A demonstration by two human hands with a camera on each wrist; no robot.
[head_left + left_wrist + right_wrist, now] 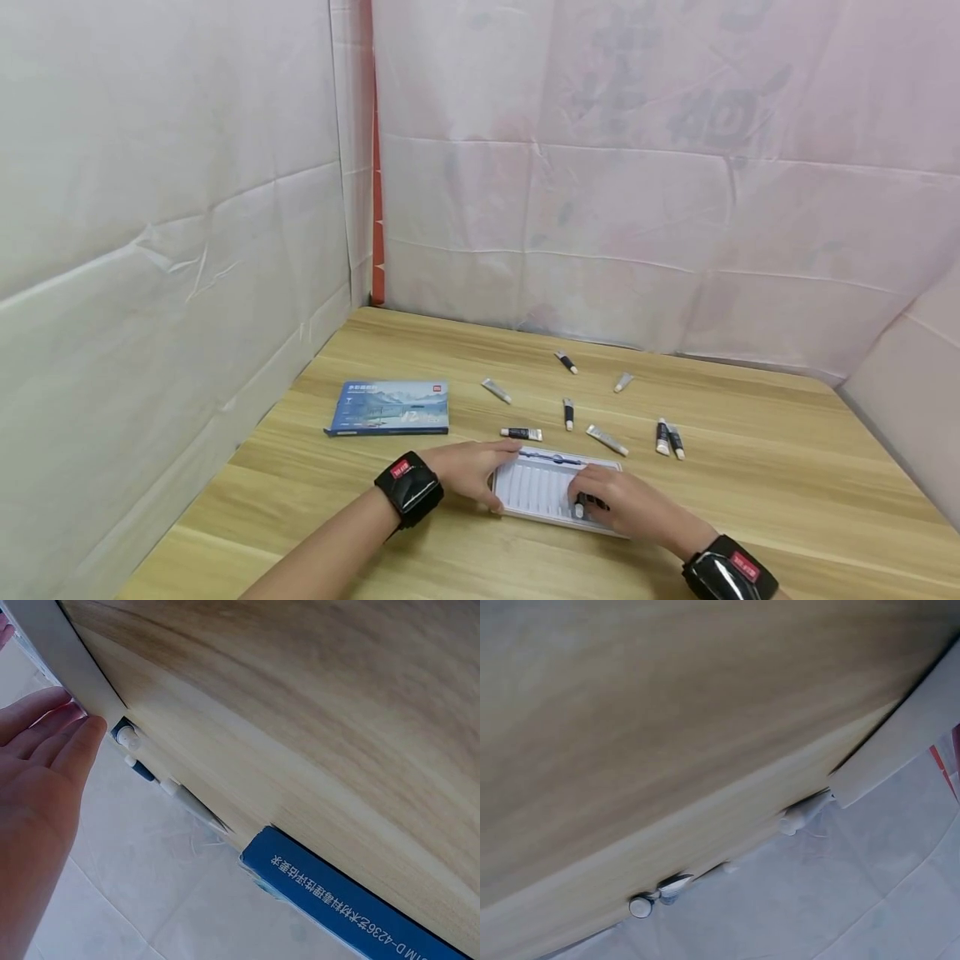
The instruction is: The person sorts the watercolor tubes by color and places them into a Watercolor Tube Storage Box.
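Observation:
A white slotted tray lies on the table in front of the person. The left hand holds its left end, thumb at the near corner and fingers at the far one; in the left wrist view, that hand's fingers meet the tray's side wall. Over the tray's right part, the right hand pinches a small paint tube with a dark label and white cap. A blue-and-white thin brush lies along the tray's far edge. The right hand is out of the right wrist view.
Beyond the tray lie several paint tubes, among them a dark one near its far left corner, a silver one, and a pair at the right. A blue paint box lies at the left. White sheeting encloses the table.

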